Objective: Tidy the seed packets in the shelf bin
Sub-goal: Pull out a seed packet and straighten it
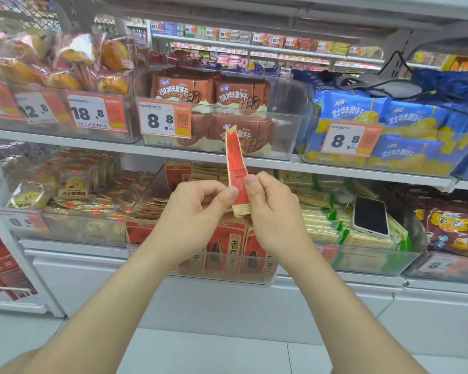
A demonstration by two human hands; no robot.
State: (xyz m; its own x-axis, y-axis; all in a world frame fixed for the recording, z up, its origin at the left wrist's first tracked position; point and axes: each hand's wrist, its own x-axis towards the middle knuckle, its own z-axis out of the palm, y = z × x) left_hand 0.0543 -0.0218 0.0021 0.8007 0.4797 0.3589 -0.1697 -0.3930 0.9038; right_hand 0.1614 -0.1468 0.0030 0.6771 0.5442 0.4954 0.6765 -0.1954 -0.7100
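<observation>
Both hands are raised in front of the lower shelf. The left hand (197, 203) and the right hand (272, 209) are closed in a pinch on one seed packet (237, 174), thumbs pressed on its lower part. The packet is red with tan edges, seen edge-on, standing nearly upright with its notched top reaching in front of the upper shelf edge. It is held clear above the shelf bin (227, 276).

That bin is a clear plastic tray on the lower shelf. It holds red and tan seed packets: a front row standing upright against the wall, and loose ones lying flat and askew behind, to the left.

The clear bin to its right (368, 261) holds pale yellow and green packs stacked flat, with a phone (370, 215) lying face up on top. The bin to its left (73, 225) holds small yellow wrapped pastries.

On the upper shelf, a clear bin (281, 147) with an 8.8 price tag (164, 118) holds brown wafer packs; it is partly filled, the right side vacant. The bin beside it (389, 163) is filled with blue wafer packs.
</observation>
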